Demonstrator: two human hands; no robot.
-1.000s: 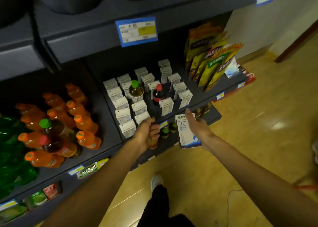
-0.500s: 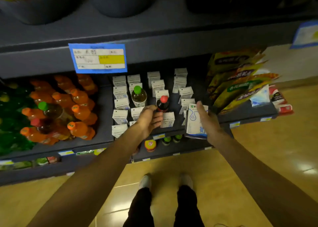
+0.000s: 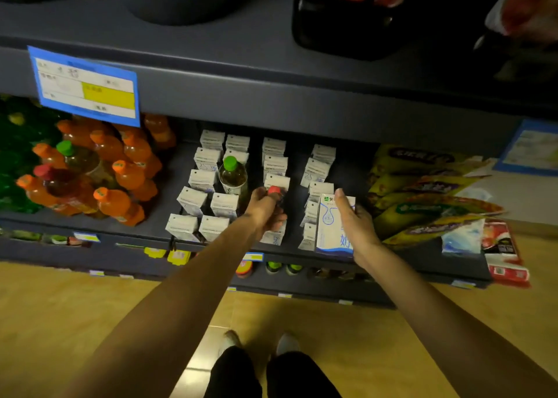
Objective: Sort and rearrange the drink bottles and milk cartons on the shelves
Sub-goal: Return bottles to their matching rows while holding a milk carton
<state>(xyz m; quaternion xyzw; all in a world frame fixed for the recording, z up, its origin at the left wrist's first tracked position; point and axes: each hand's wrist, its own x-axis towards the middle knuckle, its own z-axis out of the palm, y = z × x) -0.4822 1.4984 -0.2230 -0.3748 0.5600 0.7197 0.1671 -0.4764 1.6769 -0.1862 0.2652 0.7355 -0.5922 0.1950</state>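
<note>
Several small white milk cartons (image 3: 223,205) stand in rows on the dark shelf (image 3: 157,216). Among them is a green-capped tea bottle (image 3: 233,176). My left hand (image 3: 265,210) curls round a dark red-capped bottle (image 3: 274,190) in the middle of the cartons; only its cap shows. My right hand (image 3: 353,225) holds a larger white and blue milk carton (image 3: 330,228) upright at the shelf's front, beside the right column of small cartons.
Orange-capped juice bottles (image 3: 120,174), plus one green-capped and one red-capped bottle, crowd the left of the shelf. Yellow snack bags (image 3: 422,198) lie at the right. A blue price tag (image 3: 87,86) hangs from the shelf above. More bottles sit on a lower shelf (image 3: 271,267).
My left hand moved forward from the shelf's front edge and closed round the red-capped bottle. My right hand carried the big carton onto the shelf front. The camera came closer.
</note>
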